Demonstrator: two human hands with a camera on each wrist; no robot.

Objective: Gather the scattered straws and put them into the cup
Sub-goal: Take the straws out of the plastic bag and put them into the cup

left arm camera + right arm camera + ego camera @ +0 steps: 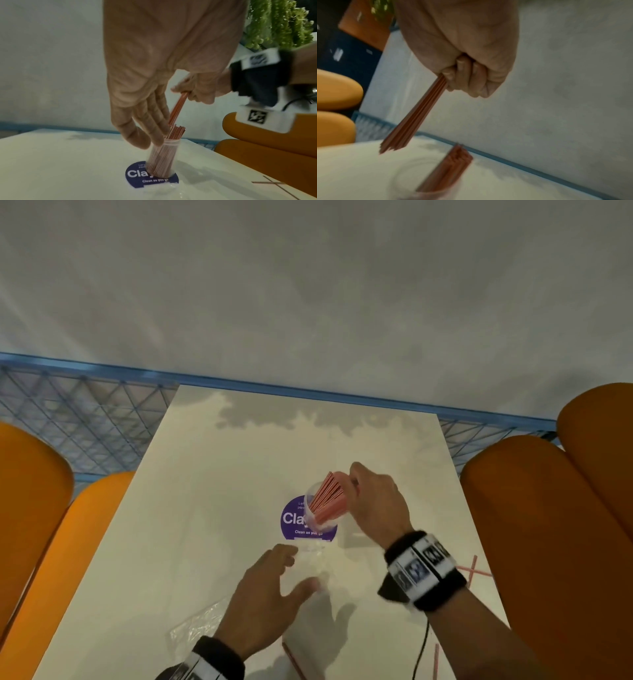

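Observation:
A clear plastic cup (pixel 317 517) stands on a purple sticker in the middle of the white table (pixel 205 508) and holds a thick bunch of red straws (pixel 175 132). My right hand (pixel 356 484) grips another bunch of red straws (pixel 414 119) by its top end, slanting down with the lower ends just above the cup's mouth (pixel 412 180). My left hand (pixel 296 568) hovers over the table just in front of the cup, fingers straight and spread, holding nothing. In the left wrist view its fingertips (pixel 154 135) hang close to the cup's rim (pixel 171 142).
Loose red straws lie crossed at the table's right edge (pixel 474 568), with more near the front edge (pixel 294 662). Crumpled clear plastic wrap (pixel 198 628) lies under my left arm. Orange seats (pixel 548 525) flank the table. A blue rail (pixel 308 392) runs behind it.

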